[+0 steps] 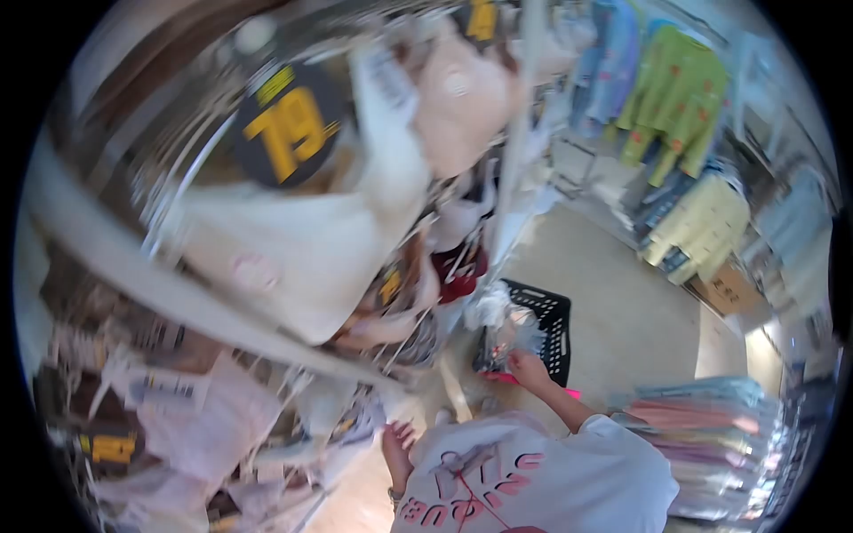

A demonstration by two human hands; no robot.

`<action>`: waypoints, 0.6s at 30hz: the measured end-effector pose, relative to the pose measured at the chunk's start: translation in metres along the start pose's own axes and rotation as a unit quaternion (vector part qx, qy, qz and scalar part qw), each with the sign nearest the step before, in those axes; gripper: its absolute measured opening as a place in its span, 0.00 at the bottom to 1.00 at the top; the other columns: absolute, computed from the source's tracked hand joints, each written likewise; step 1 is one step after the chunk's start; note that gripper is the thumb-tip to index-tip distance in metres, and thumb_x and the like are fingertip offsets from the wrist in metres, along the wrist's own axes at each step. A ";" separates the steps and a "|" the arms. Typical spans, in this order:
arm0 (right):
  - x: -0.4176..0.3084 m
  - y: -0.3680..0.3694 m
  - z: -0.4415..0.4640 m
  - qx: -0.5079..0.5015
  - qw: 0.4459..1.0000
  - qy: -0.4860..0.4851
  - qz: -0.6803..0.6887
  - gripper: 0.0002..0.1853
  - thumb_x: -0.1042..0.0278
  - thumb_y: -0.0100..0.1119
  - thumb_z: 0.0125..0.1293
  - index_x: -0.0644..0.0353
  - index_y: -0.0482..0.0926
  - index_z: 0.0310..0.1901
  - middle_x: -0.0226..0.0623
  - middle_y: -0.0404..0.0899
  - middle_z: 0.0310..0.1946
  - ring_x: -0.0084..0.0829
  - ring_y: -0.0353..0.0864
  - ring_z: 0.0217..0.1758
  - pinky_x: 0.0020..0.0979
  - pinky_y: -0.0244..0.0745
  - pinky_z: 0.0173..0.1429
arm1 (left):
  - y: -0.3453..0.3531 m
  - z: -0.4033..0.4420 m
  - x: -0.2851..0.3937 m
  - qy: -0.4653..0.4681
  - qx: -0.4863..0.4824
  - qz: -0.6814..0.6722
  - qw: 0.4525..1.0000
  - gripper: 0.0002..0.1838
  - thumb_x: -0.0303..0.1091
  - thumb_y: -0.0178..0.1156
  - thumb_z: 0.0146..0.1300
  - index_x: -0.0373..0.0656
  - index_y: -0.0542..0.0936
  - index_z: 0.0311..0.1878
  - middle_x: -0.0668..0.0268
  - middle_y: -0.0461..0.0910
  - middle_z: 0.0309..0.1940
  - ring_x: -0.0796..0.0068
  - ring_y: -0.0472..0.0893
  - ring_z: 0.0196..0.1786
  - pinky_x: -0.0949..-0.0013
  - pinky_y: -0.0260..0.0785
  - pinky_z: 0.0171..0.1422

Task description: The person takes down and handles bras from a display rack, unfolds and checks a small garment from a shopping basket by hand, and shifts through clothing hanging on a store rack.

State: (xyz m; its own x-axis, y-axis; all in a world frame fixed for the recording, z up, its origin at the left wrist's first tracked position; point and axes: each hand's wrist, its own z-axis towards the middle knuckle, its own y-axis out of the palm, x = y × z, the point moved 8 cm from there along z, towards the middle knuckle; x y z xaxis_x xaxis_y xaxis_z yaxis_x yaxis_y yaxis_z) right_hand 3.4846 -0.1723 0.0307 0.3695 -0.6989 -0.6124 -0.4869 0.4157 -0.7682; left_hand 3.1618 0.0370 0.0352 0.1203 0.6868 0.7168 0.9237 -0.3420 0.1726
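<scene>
My right hand (528,368) reaches forward over a black plastic basket (556,330) with holes in its sides. Its fingers look curled at the near edge of a clear plastic bag (515,332), though blur hides the exact grip. Something bright pink (505,378) shows at the basket's near rim. Low by my body, my left hand (399,441) is open, fingers apart and holding nothing, beside the hanging underwear (357,417).
Racks of bras (293,240) with a round black 79 price sign (289,126) fill the left. To the right hang a green garment (680,93) and a yellow one (702,218), above a cardboard box (736,298). Folded or hung clothes (702,426) stand near my right side.
</scene>
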 end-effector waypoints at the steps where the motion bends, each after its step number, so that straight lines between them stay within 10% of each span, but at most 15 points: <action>1: 0.032 -0.014 -0.002 0.036 0.998 0.039 -0.017 0.14 0.62 0.54 0.62 0.63 0.78 0.42 0.50 0.80 0.35 0.48 0.81 0.40 0.43 0.75 0.45 | 0.026 0.008 -0.015 -0.042 -0.102 0.063 0.992 0.24 0.53 0.47 0.69 0.43 0.70 0.55 0.61 0.79 0.45 0.72 0.79 0.46 0.71 0.69 0.49; 6: 0.178 0.000 -0.056 0.003 0.961 0.240 -0.138 0.17 0.55 0.56 0.59 0.62 0.80 0.39 0.51 0.81 0.32 0.50 0.81 0.38 0.47 0.75 0.44 | 0.143 0.000 -0.007 0.008 -0.341 0.291 0.894 0.20 0.46 0.49 0.71 0.39 0.71 0.55 0.60 0.80 0.46 0.73 0.80 0.46 0.71 0.69 0.50; 14: 0.190 0.029 -0.081 0.072 0.938 0.337 -0.023 0.17 0.56 0.52 0.58 0.63 0.81 0.30 0.52 0.82 0.32 0.50 0.82 0.37 0.47 0.77 0.44 | 0.285 0.038 -0.055 0.112 -0.481 0.339 0.801 0.16 0.41 0.54 0.69 0.37 0.74 0.50 0.65 0.80 0.37 0.78 0.77 0.37 0.74 0.70 0.47; 18: 0.181 0.042 -0.104 0.125 0.934 0.334 0.024 0.16 0.57 0.53 0.57 0.62 0.82 0.30 0.52 0.82 0.32 0.49 0.83 0.37 0.47 0.78 0.43 | 0.327 0.023 -0.134 0.273 -0.536 0.505 0.619 0.17 0.42 0.55 0.67 0.37 0.75 0.47 0.57 0.81 0.37 0.66 0.81 0.39 0.64 0.72 0.45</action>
State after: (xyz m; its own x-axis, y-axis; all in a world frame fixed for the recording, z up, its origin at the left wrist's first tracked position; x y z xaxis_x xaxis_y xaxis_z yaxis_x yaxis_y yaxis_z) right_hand 3.4490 -0.3422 -0.0927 -0.2647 -0.8479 -0.4593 -0.2589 0.5213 -0.8131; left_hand 3.4558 -0.1521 -0.0205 0.0295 -0.4432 0.8959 -0.3295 -0.8505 -0.4099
